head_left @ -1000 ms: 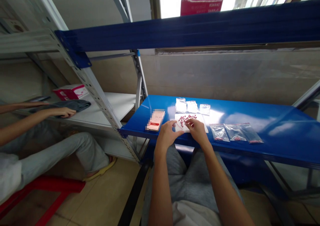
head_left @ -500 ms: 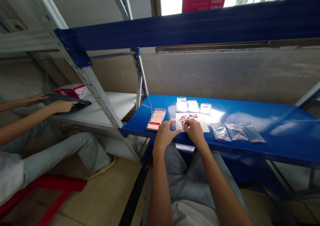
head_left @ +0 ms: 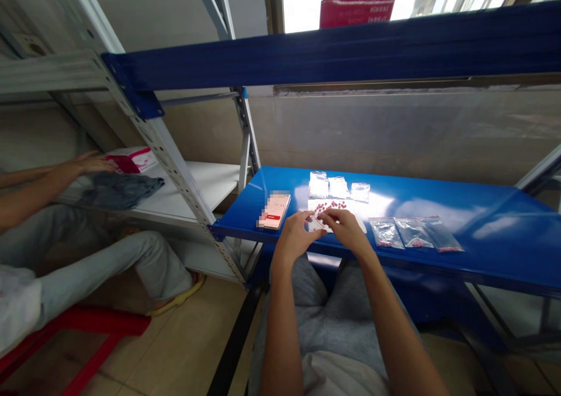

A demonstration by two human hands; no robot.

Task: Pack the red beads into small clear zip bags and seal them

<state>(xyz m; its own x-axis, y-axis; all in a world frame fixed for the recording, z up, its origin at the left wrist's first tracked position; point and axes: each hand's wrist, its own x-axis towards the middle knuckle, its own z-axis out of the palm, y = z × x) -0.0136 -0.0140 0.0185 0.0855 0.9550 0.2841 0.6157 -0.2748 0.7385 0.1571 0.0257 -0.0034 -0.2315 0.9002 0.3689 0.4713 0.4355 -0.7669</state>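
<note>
My left hand [head_left: 294, 235] curves at the near edge of a white sheet [head_left: 357, 218], thumb and fingertips closing on a thin, pale thing too small to make out. Beside it, the fingertips of my right hand [head_left: 346, 228] are pinched together and almost meet the left fingers; what they hold is hidden. Small red beads [head_left: 332, 205] lie scattered on the sheet, just beyond my fingers. To the right are several clear zip bags [head_left: 414, 232] with red pieces at their bottoms. Behind the sheet rest stacks of small clear bags [head_left: 338, 187].
A phone [head_left: 277, 210] lies left of the sheet on the blue shelf [head_left: 482, 215]. A blue crossbeam [head_left: 333, 60] spans above. At left, a metal post [head_left: 175, 171] stands before a co-worker's hands [head_left: 90, 163], dark folded cloth [head_left: 125, 188] and a pink-white box [head_left: 142, 157].
My right hand has moved slightly left, its fingertips closer to my left hand, which shifted a little right. The co-worker's hands have come off the cloth, which now lies on the shelf.
</note>
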